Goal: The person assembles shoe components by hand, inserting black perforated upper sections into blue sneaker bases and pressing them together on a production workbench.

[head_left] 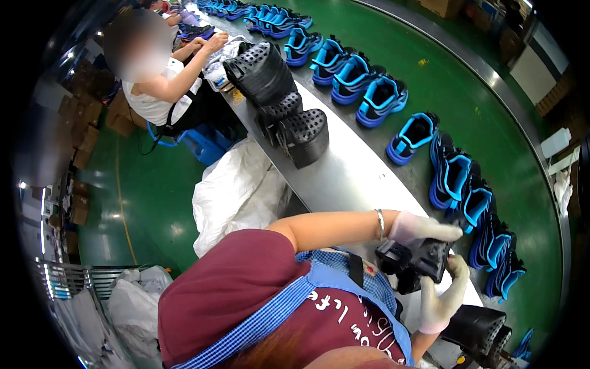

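Note:
Both my hands wear pale gloves and close on a dark, moulded black plastic piece [431,258] over the metal bench edge. My left hand [424,229] comes from above, its fingers stretched along the piece's upper side. From below, my right hand [444,300] grips the other side with bent fingers and thumb. The piece looks like a shoe insert, but its exact kind is hard to make out. Another black part [393,255] is just left of it, against my blue checked apron; I cannot tell whether the two are joined.
Nested stacks of black perforated shoe inserts [301,138] stand on the metal bench [344,178]; more inserts [473,326] lie near my right hand. Black-and-blue sneakers [382,101] line the belt beyond. A white sack [236,194] slumps left of the bench. A co-worker [163,92] sits farther along.

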`<control>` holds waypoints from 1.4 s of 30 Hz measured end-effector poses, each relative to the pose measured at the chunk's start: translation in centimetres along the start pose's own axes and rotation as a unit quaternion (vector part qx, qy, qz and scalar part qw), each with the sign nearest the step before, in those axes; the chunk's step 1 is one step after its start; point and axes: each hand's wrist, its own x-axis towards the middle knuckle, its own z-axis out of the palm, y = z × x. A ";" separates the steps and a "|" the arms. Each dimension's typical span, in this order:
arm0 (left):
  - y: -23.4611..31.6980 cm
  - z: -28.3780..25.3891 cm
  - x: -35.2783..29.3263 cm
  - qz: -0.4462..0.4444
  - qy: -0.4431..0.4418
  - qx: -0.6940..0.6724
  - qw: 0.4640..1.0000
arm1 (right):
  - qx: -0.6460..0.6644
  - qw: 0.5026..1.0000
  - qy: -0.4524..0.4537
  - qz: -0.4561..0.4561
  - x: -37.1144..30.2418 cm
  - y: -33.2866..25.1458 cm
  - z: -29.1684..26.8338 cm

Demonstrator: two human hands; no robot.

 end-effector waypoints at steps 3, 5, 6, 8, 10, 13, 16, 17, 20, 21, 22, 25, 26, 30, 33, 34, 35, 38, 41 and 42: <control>0.8 -0.2 -0.4 0.044 0.091 0.072 0.992 | -0.013 0.999 -0.015 0.042 0.9 -0.3 0.0; 1.0 -1.0 -0.3 0.090 0.110 0.140 0.980 | -0.026 0.998 -0.005 0.065 1.1 1.0 0.7; 0.7 -1.3 -0.3 0.120 0.104 0.147 0.976 | -0.050 0.997 -0.013 0.065 1.5 1.2 0.7; -0.3 -2.4 0.6 0.177 0.135 0.143 0.964 | -0.095 0.993 -0.026 0.058 2.4 1.3 0.8; 0.2 -2.0 0.4 0.196 0.133 0.131 0.963 | -0.140 0.987 -0.031 0.068 2.7 2.4 1.0; -0.2 -2.0 1.4 0.216 0.151 0.127 0.956 | -0.168 0.981 -0.030 0.094 2.9 3.1 0.9; -1.0 -3.0 2.9 0.194 0.118 0.029 0.973 | -0.193 0.978 0.006 0.080 3.2 3.9 0.9; -1.0 -3.0 3.1 0.189 0.114 0.006 0.975 | -0.195 0.977 -0.010 0.089 3.5 4.0 0.8; -0.3 -2.9 3.1 0.182 0.127 -0.008 0.975 | -0.186 0.977 -0.033 0.101 4.5 4.8 0.5; 0.7 -2.3 2.6 0.172 0.164 0.068 0.969 | -0.140 0.981 -0.044 0.129 5.1 5.0 0.2; 0.8 -2.5 2.7 0.172 0.163 0.066 0.969 | -0.093 0.982 -0.055 0.157 5.8 5.0 0.0; 1.7 -3.3 2.9 0.210 0.226 0.225 0.924 | -0.141 0.983 -0.049 0.112 7.9 4.9 -0.6; 1.3 -4.2 3.3 0.222 0.305 0.311 0.872 | -0.161 0.979 -0.056 0.110 8.8 5.2 -0.7; 0.9 -7.8 4.9 0.294 0.313 0.507 0.748 | -0.205 0.965 -0.101 0.132 13.2 6.7 -1.7; 1.0 -9.0 5.8 0.267 0.301 0.577 0.711 | -0.243 0.947 -0.167 0.123 16.8 8.1 -2.1; 1.0 -9.3 6.0 0.250 0.320 0.611 0.679 | -0.238 0.945 -0.185 0.124 17.8 8.4 -2.0; 1.4 -9.0 6.0 0.225 0.329 0.625 0.671 | -0.260 0.934 -0.211 0.121 19.1 8.2 -1.9; 1.8 -9.4 5.9 0.242 0.342 0.628 0.656 | -0.298 0.913 -0.263 0.093 22.5 8.0 -1.0; 2.5 -9.1 6.3 0.209 0.352 0.638 0.653 | -0.308 0.900 -0.293 0.099 24.8 8.1 0.6; 2.6 -9.1 6.3 0.209 0.351 0.638 0.653 | -0.311 0.899 -0.293 0.093 25.2 8.5 1.3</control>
